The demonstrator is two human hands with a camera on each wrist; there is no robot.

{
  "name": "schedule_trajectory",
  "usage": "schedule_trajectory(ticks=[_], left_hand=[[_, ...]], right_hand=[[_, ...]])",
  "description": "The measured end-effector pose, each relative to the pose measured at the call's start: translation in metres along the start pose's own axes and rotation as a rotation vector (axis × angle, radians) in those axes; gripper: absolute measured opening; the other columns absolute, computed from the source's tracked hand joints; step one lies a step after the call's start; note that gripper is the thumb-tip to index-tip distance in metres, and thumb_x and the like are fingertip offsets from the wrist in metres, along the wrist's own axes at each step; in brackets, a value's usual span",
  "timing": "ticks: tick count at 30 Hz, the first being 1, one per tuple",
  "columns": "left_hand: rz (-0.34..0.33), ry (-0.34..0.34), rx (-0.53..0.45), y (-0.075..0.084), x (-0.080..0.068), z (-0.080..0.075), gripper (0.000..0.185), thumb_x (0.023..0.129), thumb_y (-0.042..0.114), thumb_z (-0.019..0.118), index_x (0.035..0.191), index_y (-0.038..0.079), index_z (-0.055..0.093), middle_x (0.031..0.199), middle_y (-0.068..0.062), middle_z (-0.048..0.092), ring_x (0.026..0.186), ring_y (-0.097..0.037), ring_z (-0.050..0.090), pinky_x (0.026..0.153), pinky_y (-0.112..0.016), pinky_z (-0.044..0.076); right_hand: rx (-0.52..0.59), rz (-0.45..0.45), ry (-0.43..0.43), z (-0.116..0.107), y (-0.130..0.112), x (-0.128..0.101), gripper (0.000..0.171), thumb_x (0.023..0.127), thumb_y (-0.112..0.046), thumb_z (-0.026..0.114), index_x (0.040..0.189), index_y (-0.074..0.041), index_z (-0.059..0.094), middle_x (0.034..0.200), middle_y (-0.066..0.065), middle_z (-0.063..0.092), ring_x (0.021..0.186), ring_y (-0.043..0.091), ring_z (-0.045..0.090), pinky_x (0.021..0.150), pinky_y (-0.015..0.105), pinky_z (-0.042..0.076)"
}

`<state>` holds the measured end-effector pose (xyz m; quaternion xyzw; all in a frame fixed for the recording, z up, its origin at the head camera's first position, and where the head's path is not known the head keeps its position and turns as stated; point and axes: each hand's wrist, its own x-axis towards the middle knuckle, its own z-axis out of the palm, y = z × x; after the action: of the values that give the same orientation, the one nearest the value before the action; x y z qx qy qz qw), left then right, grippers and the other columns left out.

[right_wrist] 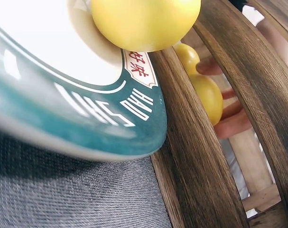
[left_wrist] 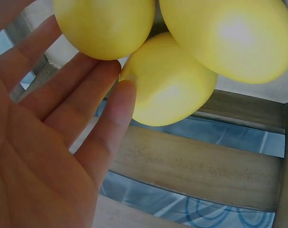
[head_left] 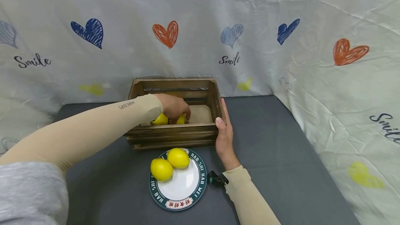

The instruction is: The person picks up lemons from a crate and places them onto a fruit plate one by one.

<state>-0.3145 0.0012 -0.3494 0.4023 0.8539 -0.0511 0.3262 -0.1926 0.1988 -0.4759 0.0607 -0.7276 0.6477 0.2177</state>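
Note:
My left hand [head_left: 175,107] reaches down inside a brown wooden crate [head_left: 170,132]. Its fingers are bent round a yellow lemon [head_left: 181,119], low in the crate. Another lemon [head_left: 160,119] lies left of that hand. Three lemons show close together in the left wrist view, the held one [left_wrist: 103,26] against the fingertips. My right hand [head_left: 224,141] grips the crate's right front corner, thumb at the rim and fingers along the outer side. In front of the crate, a white plate [head_left: 184,183] with a green lettered rim carries two lemons [head_left: 178,158].
A dark grey cloth [head_left: 265,169] covers the table. Behind it and at the right hangs a pale curtain [head_left: 193,55] printed with hearts and "Smile". A black wrist strap [head_left: 217,178] lies between the plate and the right forearm. The plate sits close to the crate's front slats.

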Motion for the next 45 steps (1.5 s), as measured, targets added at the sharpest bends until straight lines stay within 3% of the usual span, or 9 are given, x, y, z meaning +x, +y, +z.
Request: schedule_trajectory(ticks=[5,11,18,22,26,30,36,45], left_hand=[[0.029,-0.031,0.023,0.001,0.006,-0.001,0.052,0.099,-0.005,0.07,0.145,0.018,0.069,0.142,-0.006,0.071,0.123,-0.025,0.068,0.108,-0.045,0.058],[0.025,-0.06,0.018,0.002,0.011,-0.003,0.055,0.094,-0.006,0.071,0.143,0.02,0.071,0.138,-0.006,0.072,0.111,-0.024,0.067,0.104,-0.044,0.059],[-0.011,-0.063,-0.038,0.001,0.009,0.003,0.057,0.092,-0.006,0.069,0.144,0.019,0.071,0.144,-0.009,0.068,0.112,-0.026,0.062,0.098,-0.042,0.059],[-0.009,-0.034,-0.037,-0.001,0.004,0.005,0.05,0.096,-0.005,0.07,0.139,0.019,0.073,0.142,-0.008,0.069,0.112,-0.025,0.064,0.1,-0.042,0.06],[0.026,0.037,-0.003,0.001,-0.001,0.0,0.046,0.096,-0.002,0.074,0.136,0.019,0.075,0.138,-0.006,0.07,0.113,-0.024,0.064,0.104,-0.044,0.059],[0.035,0.101,0.019,0.007,-0.013,-0.01,0.049,0.094,0.002,0.074,0.138,0.022,0.074,0.141,-0.005,0.068,0.114,-0.026,0.062,0.104,-0.046,0.059],[0.013,0.163,0.008,0.012,-0.047,-0.022,0.054,0.09,0.011,0.082,0.141,0.026,0.072,0.148,-0.006,0.064,0.12,-0.028,0.059,0.108,-0.049,0.056],[0.006,0.271,0.049,0.015,-0.089,-0.031,0.054,0.088,0.011,0.082,0.138,0.028,0.073,0.139,-0.005,0.065,0.111,-0.026,0.058,0.091,-0.042,0.057]], right_hand=[[-0.012,0.0,0.002,-0.001,-0.001,-0.001,0.073,0.101,-0.043,0.039,0.172,-0.04,0.027,0.179,-0.013,0.025,0.167,0.018,0.021,0.134,0.065,0.011],[0.006,-0.023,-0.001,-0.001,-0.001,0.001,0.073,0.1,-0.043,0.04,0.172,-0.037,0.027,0.18,-0.009,0.025,0.167,0.016,0.021,0.135,0.062,0.012],[0.002,-0.011,-0.009,0.003,0.0,0.0,0.073,0.1,-0.044,0.04,0.172,-0.039,0.027,0.179,-0.014,0.026,0.167,0.015,0.021,0.135,0.062,0.012],[0.001,0.003,-0.024,0.006,0.0,-0.002,0.073,0.1,-0.045,0.039,0.172,-0.041,0.026,0.179,-0.016,0.025,0.167,0.015,0.021,0.135,0.062,0.012],[0.018,-0.002,-0.012,0.005,-0.001,-0.002,0.073,0.1,-0.045,0.04,0.172,-0.039,0.027,0.179,-0.014,0.026,0.167,0.016,0.021,0.135,0.062,0.011],[0.026,-0.007,0.0,0.0,-0.002,0.0,0.073,0.1,-0.044,0.041,0.171,-0.039,0.028,0.179,-0.015,0.026,0.167,0.016,0.021,0.135,0.063,0.012],[0.007,-0.007,-0.009,0.0,-0.001,0.002,0.073,0.101,-0.044,0.04,0.172,-0.04,0.027,0.179,-0.016,0.025,0.167,0.016,0.022,0.135,0.063,0.012],[-0.007,-0.005,0.001,0.0,-0.001,0.001,0.073,0.101,-0.043,0.039,0.172,-0.036,0.027,0.179,-0.012,0.026,0.167,0.019,0.022,0.135,0.063,0.011]])
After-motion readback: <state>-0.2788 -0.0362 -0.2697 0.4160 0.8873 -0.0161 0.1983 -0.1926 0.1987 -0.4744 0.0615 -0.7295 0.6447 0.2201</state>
